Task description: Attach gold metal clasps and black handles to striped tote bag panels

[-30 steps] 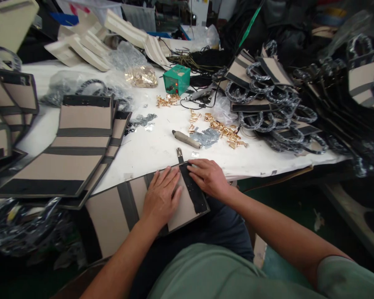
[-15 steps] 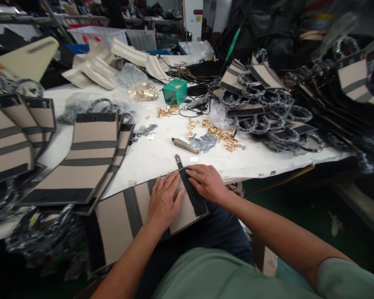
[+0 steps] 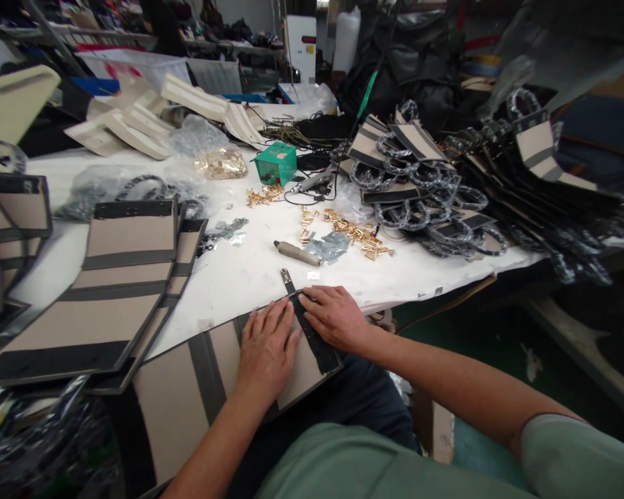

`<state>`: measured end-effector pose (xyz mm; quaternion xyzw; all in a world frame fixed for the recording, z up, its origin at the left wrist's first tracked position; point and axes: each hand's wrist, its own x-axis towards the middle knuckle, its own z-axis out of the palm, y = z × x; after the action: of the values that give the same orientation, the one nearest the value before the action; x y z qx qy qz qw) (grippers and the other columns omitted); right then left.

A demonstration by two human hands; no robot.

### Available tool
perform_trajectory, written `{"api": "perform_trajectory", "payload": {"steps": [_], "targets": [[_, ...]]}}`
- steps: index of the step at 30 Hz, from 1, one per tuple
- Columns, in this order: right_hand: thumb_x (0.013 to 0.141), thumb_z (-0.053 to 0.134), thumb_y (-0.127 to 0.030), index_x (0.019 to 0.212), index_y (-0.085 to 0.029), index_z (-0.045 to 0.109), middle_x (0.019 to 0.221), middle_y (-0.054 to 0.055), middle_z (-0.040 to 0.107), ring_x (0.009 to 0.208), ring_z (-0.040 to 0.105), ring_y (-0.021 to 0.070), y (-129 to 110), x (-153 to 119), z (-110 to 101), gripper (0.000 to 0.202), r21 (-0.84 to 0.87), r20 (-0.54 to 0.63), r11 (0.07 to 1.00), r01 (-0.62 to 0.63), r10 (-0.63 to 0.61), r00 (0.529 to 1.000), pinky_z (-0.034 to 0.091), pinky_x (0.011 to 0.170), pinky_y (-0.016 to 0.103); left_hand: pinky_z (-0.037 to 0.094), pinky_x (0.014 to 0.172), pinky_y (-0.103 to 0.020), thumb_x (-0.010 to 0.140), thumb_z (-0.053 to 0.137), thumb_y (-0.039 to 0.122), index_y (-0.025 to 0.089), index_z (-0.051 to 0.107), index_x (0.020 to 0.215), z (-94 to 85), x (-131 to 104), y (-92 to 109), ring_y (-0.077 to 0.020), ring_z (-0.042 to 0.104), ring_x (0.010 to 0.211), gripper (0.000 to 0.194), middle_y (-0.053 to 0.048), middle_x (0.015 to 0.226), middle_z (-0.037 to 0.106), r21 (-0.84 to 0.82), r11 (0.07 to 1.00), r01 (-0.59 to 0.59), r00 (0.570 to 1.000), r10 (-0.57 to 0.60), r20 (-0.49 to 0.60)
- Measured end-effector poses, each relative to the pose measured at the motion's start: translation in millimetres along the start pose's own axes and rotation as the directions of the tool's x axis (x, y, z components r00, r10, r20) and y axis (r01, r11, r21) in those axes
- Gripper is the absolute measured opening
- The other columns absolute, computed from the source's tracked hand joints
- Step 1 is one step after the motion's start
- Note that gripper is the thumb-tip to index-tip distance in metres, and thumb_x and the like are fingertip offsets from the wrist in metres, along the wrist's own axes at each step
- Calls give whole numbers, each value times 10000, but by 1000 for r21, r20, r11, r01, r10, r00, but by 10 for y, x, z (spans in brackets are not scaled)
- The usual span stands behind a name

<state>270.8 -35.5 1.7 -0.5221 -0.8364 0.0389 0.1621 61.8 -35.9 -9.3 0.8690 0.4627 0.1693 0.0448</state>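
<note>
A long beige panel (image 3: 171,395) with grey and black bands lies across my lap and the table's front edge. My left hand (image 3: 267,353) rests flat on its beige part, fingers spread. Beside it my right hand (image 3: 338,317) lies on the black end strip (image 3: 312,336), fingers stretched out along the top edge. Between the fingertips of both hands, a small black tab with a metal tip (image 3: 287,279) sticks out past the panel's edge. Beyond it a grey pen-shaped tool (image 3: 297,253) lies on the white table (image 3: 249,277).
Stacked beige panels (image 3: 130,270) stand at left. Gold fittings (image 3: 353,232), grey metal pieces (image 3: 330,244) and a green box (image 3: 275,163) sit mid-table. Panels with plastic-wrapped handles (image 3: 421,187) are heaped at right. Behind are clear bags (image 3: 208,152) and cream strips (image 3: 140,121).
The view has shifted, so the table's things appear further left. Both hands keep nearly the same places on the panel.
</note>
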Motion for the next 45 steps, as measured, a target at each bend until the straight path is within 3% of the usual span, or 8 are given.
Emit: {"api": "perform_trajectory", "payload": {"steps": [7,14,18,23,29,33,37,45], "targets": [[1029,507,-367,1397,-264,613,1430,80,629,1274,591,272,-5,19,-48,396,45,8,999,-2,1,1000,488,983,440,375,1163,-570,982,504,320,228,564,1438,-17,15,-14,-342,501,1384,469,-97,1509,561,2,1000,-20,1000,20,-18],[975,595,-348,1178,-263,765,1128,48,738,913,687,177,936,280,-273,278,114,-153,914,-390,404,902,520,823,295,358,1200,-562,986,501,367,192,525,1471,61,-6,-153,-319,477,1426,516,-95,1542,524,-90,995,-47,999,45,-28],[917,646,-270,1117,-275,795,1089,45,736,984,658,201,1322,492,-293,249,30,-13,896,-444,444,896,493,840,298,362,1211,-550,979,520,386,164,528,1470,45,5,-207,-307,476,1429,538,-104,1538,526,-138,989,-61,998,61,-7],[864,678,-243,953,-246,820,1017,46,742,945,651,203,1412,531,-272,167,76,-19,894,-441,444,896,485,820,298,369,1205,-546,977,525,391,212,525,1482,9,4,-207,-306,478,1429,535,-83,1542,524,-165,984,-63,998,62,-12],[902,622,-270,993,-196,793,916,37,751,791,671,169,1103,469,-376,207,283,0,875,-393,410,912,519,754,294,355,1210,-527,978,524,391,222,534,1475,7,-9,-180,-295,473,1428,526,-70,1544,525,-203,979,-34,999,31,-19],[912,627,-268,1008,-200,798,941,32,750,799,687,154,483,529,-359,208,598,122,787,-153,99,988,531,778,282,346,1214,-520,960,554,397,205,555,1457,-6,7,-162,-299,487,1415,533,-81,1540,529,-215,977,4,1000,-7,-15],[869,669,-190,952,-215,815,893,-1,775,838,693,157,138,643,-276,170,559,286,806,-195,33,958,506,790,266,407,1167,-511,946,577,368,195,630,1381,-30,48,-126,-300,537,1361,471,-86,1477,595,-237,970,61,998,-65,-8],[861,694,-211,947,-229,819,915,-2,776,839,694,163,161,667,-183,152,433,322,863,-259,121,939,496,777,270,427,1142,-513,941,588,314,201,672,1329,-21,69,-91,-297,566,1327,413,-78,1425,638,-302,947,108,990,-131,-56]]}}
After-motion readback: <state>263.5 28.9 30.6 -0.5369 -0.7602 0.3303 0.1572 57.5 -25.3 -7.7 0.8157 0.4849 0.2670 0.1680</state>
